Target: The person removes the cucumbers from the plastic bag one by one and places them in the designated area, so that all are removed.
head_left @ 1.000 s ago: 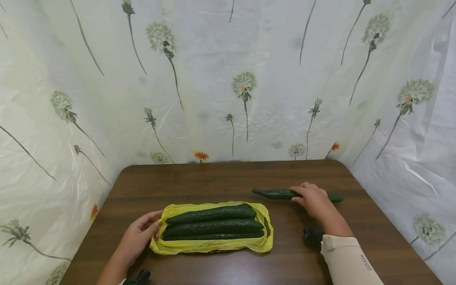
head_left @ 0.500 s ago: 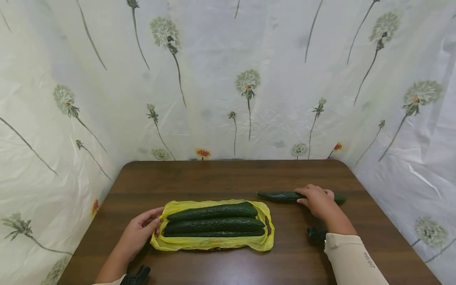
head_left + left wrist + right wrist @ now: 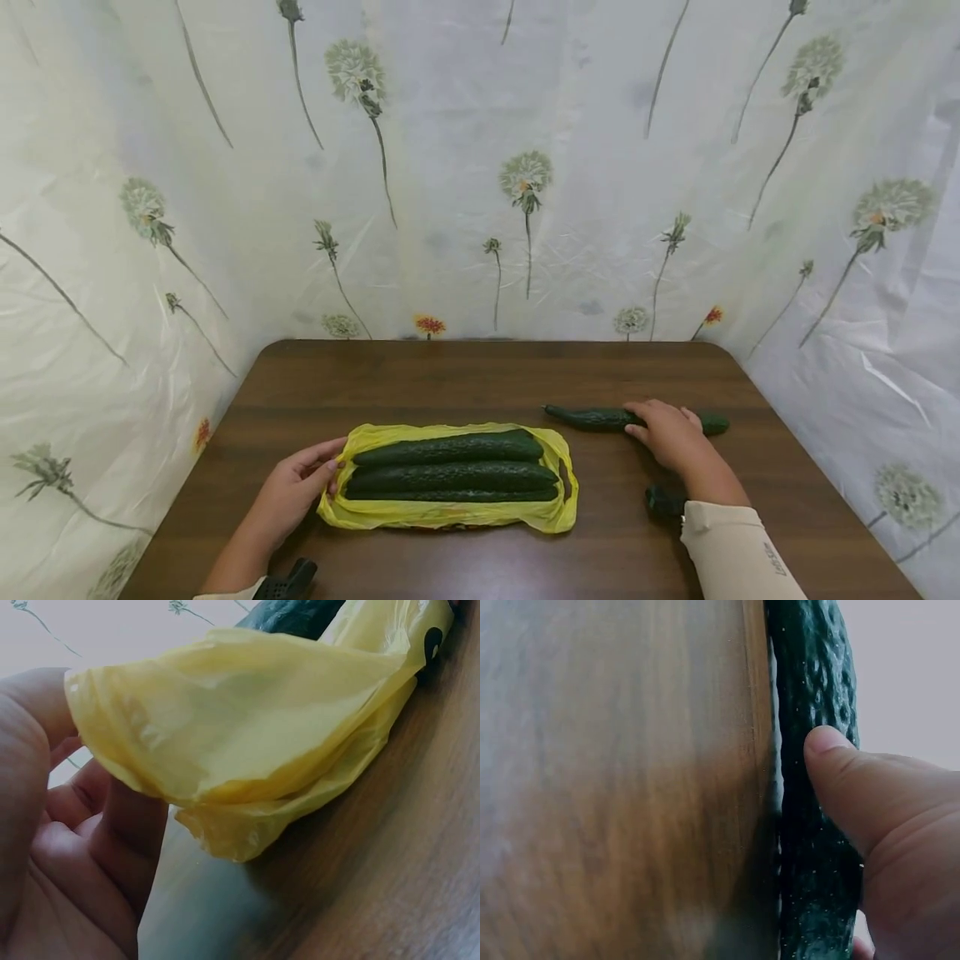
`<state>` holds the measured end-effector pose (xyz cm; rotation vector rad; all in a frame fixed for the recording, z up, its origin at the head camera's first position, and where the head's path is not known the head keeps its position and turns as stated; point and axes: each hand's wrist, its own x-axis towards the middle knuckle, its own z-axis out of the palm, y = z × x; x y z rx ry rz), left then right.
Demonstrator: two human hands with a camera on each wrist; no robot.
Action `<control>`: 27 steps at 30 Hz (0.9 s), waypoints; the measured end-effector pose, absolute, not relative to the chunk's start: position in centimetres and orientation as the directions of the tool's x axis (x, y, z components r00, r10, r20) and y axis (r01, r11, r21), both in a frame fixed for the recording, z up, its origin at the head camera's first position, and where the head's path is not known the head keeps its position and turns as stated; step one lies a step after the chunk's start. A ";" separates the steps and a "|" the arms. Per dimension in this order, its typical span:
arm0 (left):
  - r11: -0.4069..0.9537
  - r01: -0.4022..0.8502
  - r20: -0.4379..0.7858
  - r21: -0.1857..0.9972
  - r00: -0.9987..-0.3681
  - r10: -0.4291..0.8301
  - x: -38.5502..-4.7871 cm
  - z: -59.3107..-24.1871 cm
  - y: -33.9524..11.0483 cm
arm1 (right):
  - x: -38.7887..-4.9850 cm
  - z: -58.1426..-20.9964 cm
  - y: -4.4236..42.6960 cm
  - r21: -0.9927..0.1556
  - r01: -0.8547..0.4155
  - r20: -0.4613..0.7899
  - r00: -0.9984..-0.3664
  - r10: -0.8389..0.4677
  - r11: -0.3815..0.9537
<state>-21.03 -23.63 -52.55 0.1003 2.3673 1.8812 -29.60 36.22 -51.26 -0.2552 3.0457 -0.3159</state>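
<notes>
A yellow plastic bag (image 3: 375, 518) lies on the table with several dark green cucumbers (image 3: 450, 477) side by side in its opening. At its left end my left hand (image 3: 288, 492) pinches the bag's edge; the left wrist view shows the thin yellow plastic (image 3: 225, 727) held between thumb and fingers (image 3: 127, 817). Further right, a single cucumber (image 3: 588, 417) lies crosswise on the table, and my right hand (image 3: 671, 437) grips it around its middle. In the right wrist view the thumb (image 3: 840, 761) presses along the cucumber's bumpy side (image 3: 810, 667).
The brown wooden table (image 3: 450, 383) has rounded far corners. Behind and beside it hangs a pale plastic sheet (image 3: 450, 167) printed with dandelions. Dark devices are strapped at both wrists, the left one (image 3: 288, 583) close to the table's near side.
The view has shifted slightly. The single cucumber and my right hand appear a little further right than a second ago. My left hand keeps its hold on the bag.
</notes>
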 end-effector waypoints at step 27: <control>0.206 0.011 -0.025 0.978 -0.985 0.169 -21.1 -52.4 -23.7 | -27.1 -48.6 30.0 -0.251 -0.248 0.138 -0.966 -0.219 0.936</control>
